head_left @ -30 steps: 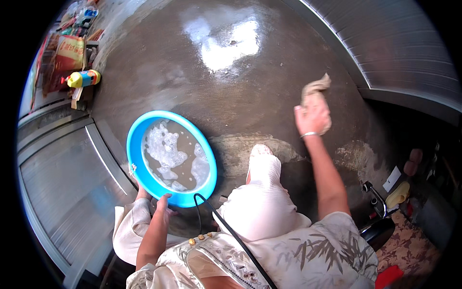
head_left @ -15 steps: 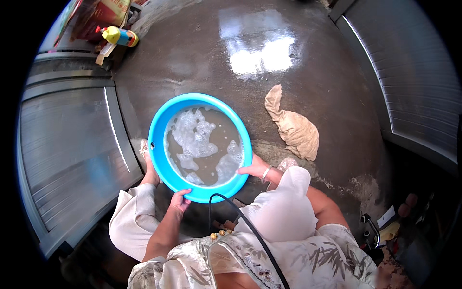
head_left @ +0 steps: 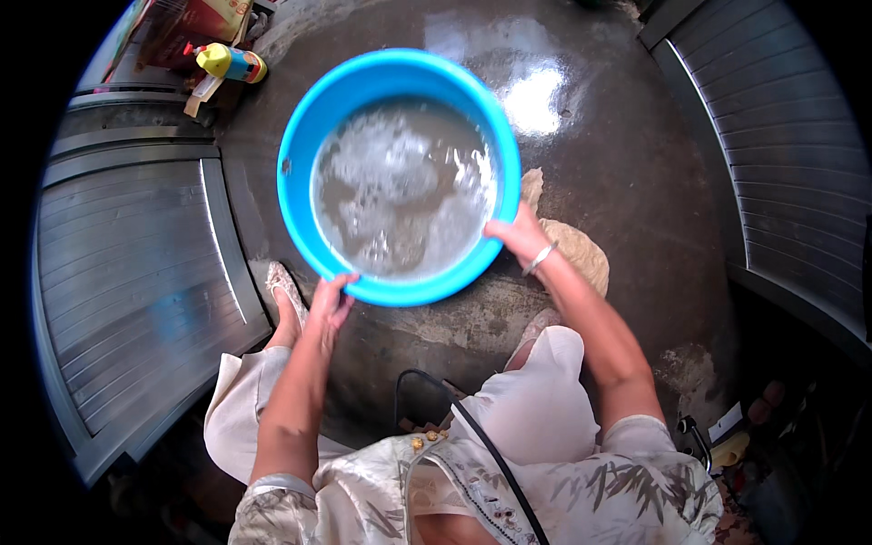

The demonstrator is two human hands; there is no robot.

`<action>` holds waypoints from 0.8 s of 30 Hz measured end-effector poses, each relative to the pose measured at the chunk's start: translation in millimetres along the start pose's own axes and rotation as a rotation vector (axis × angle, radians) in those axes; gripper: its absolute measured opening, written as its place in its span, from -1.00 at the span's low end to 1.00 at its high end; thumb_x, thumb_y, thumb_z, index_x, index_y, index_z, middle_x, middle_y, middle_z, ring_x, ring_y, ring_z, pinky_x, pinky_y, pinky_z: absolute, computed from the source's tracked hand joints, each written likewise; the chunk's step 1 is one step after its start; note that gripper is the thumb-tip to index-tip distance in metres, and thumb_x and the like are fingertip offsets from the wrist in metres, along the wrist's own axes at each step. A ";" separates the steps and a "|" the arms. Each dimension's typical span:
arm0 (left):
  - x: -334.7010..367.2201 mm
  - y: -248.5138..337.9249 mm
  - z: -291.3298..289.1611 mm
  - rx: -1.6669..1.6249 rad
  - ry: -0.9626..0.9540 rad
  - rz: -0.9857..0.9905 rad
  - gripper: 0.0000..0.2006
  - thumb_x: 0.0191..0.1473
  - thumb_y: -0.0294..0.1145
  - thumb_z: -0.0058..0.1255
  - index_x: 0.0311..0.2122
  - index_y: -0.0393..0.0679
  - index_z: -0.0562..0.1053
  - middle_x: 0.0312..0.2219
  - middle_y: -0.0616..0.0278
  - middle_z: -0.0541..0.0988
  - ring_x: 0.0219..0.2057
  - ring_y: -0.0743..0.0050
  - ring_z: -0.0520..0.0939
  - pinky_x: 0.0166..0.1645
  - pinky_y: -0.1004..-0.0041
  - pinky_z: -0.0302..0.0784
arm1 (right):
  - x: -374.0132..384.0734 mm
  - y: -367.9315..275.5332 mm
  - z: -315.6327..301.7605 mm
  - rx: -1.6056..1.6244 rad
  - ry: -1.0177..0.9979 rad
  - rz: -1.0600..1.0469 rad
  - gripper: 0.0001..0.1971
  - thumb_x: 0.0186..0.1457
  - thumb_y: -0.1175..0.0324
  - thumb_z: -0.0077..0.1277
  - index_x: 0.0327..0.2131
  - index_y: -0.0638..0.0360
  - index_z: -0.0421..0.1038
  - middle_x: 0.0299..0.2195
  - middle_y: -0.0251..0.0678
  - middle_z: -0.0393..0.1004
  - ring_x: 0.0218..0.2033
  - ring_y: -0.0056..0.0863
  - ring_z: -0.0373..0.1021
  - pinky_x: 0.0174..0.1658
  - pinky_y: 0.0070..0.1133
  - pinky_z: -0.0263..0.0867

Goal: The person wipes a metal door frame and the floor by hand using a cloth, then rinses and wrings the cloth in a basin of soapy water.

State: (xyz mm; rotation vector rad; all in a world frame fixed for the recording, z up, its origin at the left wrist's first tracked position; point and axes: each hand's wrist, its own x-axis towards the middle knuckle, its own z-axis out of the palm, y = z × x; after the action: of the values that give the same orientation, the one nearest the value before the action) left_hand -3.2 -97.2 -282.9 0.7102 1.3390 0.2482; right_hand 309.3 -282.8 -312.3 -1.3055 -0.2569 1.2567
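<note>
Both my hands hold a round blue basin with cloudy grey water and white suds inside. My left hand grips its near rim, the thumb over the edge. At the right side of the rim, my right hand clasps it with the thumb on top; a bracelet circles that wrist. The far wall of the basin shows more than the near one, and the water surface looks ruffled. Beyond my right hand a crumpled beige cloth lies on the floor, partly covered by the hand and forearm.
Wet dark concrete floor stretches ahead, crossed by a rough pale strip near my feet. Grey metal door panels stand at left and right. A yellow bottle with a red cap lies by boxes at the far left. A black cable hangs before me.
Basin and both hands have risen and moved away from my lap, with my arms stretched further out. The water has become ruffled, and the basin now hides part of the cloth.
</note>
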 end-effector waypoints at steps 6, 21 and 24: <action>91.1 80.1 83.2 0.091 -0.122 0.138 -0.60 -0.16 -0.64 0.09 -0.15 -0.23 0.30 -0.32 0.21 0.45 -0.28 0.37 0.51 -0.19 0.45 0.51 | 70.3 -52.8 -46.3 -0.004 0.136 -0.110 -0.72 -0.24 0.54 0.03 -0.32 0.32 0.36 -0.43 -0.33 0.42 -0.43 -0.53 0.38 -0.32 -0.57 0.34; 97.5 128.0 163.9 0.058 -0.251 0.049 -0.43 0.04 -0.09 0.08 0.07 -0.20 0.22 -0.10 0.00 0.46 -0.17 0.21 0.53 -0.15 0.33 0.55 | 46.4 -82.9 -83.5 -0.239 0.312 -0.233 -0.21 -0.04 0.09 0.18 0.17 0.23 0.05 0.07 0.00 0.27 0.05 -0.29 0.27 -0.04 -0.46 0.29; 61.8 77.6 137.1 0.284 -0.123 0.184 -0.37 0.00 -0.17 0.12 0.12 -0.19 0.18 -0.17 0.10 0.54 -0.27 0.38 0.58 -0.30 0.49 0.49 | -65.8 -46.6 -95.6 -1.219 0.365 -0.407 -0.41 -0.24 0.28 0.23 -0.02 0.04 0.33 -0.06 -0.09 0.27 -0.06 -0.06 0.25 0.02 -0.32 0.22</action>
State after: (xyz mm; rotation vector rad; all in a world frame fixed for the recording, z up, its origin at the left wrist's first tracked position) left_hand 158.7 -48.3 -277.6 1.0737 1.2038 0.1586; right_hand 380.9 -378.3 -275.0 -2.3039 -1.0679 0.4121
